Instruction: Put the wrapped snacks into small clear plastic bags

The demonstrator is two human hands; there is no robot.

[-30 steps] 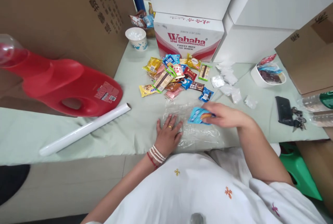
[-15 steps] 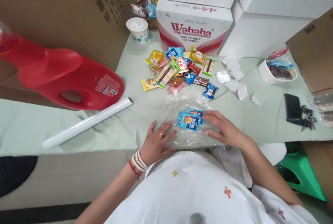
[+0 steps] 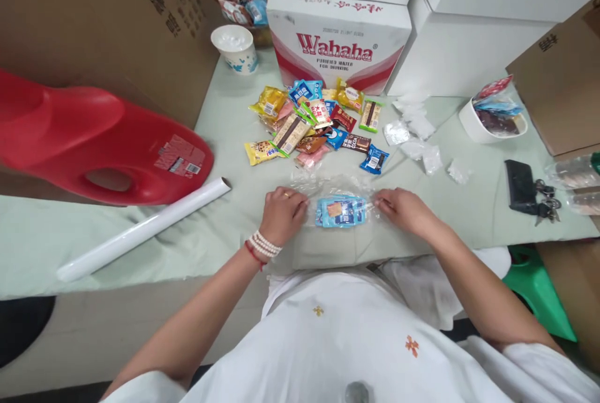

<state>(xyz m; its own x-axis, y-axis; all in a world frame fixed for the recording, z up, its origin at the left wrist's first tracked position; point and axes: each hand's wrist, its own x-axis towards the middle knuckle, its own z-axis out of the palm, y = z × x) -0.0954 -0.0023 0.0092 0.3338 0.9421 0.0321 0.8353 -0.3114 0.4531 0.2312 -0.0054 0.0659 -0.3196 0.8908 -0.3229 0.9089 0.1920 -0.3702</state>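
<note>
Blue snack packets (image 3: 341, 212) lie together near the table's front edge, with clear plastic film (image 3: 335, 185) folded over them. My left hand (image 3: 285, 212), with white bead bracelets at the wrist, pinches the film just left of the packets. On their right side my right hand (image 3: 403, 210) grips the film's other edge between thumb and fingers. Behind the film lies a heap of wrapped snacks (image 3: 309, 125) in yellow, brown, red, blue and pink wrappers.
A large red jug (image 3: 107, 147) and a white roll (image 3: 145, 231) lie at left. Behind stand a Wahaha carton (image 3: 337, 47) and a paper cup (image 3: 234, 50). To the right are crumpled plastic pieces (image 3: 417, 131), a white tub (image 3: 487, 125), a black case (image 3: 520, 185) and keys (image 3: 547, 200).
Both hands have closed on the film's edges. Its near part has been folded away from me over the packets, which lay uncovered before. The whole view has shifted slightly.
</note>
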